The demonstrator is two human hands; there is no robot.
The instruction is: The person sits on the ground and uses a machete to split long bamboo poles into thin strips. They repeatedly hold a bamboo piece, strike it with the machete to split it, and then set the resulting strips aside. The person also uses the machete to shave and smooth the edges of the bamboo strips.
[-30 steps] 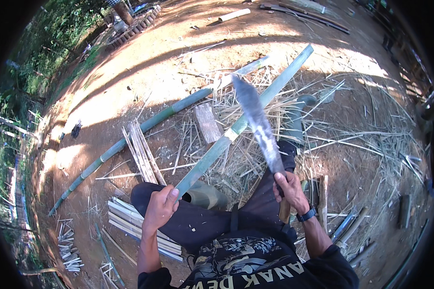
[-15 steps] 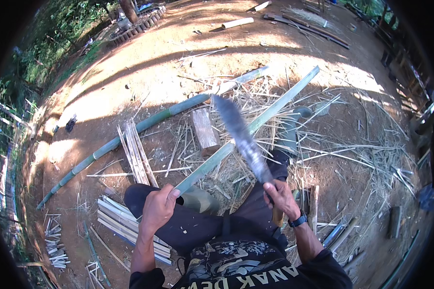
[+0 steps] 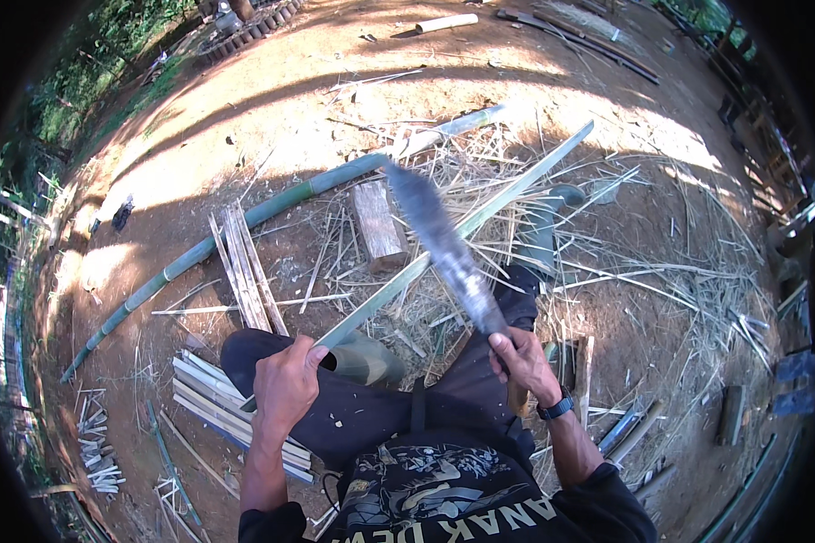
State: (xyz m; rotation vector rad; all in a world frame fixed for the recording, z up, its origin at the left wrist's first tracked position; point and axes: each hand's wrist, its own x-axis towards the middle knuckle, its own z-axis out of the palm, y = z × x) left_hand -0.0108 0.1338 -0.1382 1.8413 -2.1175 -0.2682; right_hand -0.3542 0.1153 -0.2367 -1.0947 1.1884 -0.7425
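My left hand (image 3: 286, 385) is closed around the near end of a long green bamboo strip (image 3: 530, 178), which slants up and away to the right across my lap. My right hand (image 3: 523, 365) grips a machete by its handle. The machete's broad dark blade (image 3: 444, 244), somewhat blurred, points up and to the left and crosses over the strip's middle. Whether blade and strip touch, I cannot tell. Just left of the blade, a squared wood block (image 3: 378, 226) lies on the ground. My legs are spread, with green boots (image 3: 367, 359) showing under and beyond the strip.
A long green bamboo pole (image 3: 283, 201) lies on the dirt at left. Split strips (image 3: 244, 267) lean beside it, and pale slats (image 3: 213, 398) are stacked by my left knee. Short offcuts (image 3: 100, 443) lie farther left. Shavings (image 3: 643, 267) cover the ground ahead and right.
The whole view has shifted slightly, so everything sits a little higher and farther left. The strip looks narrower, as if turned a little. Both hands keep their grips, and the blade still crosses the strip.
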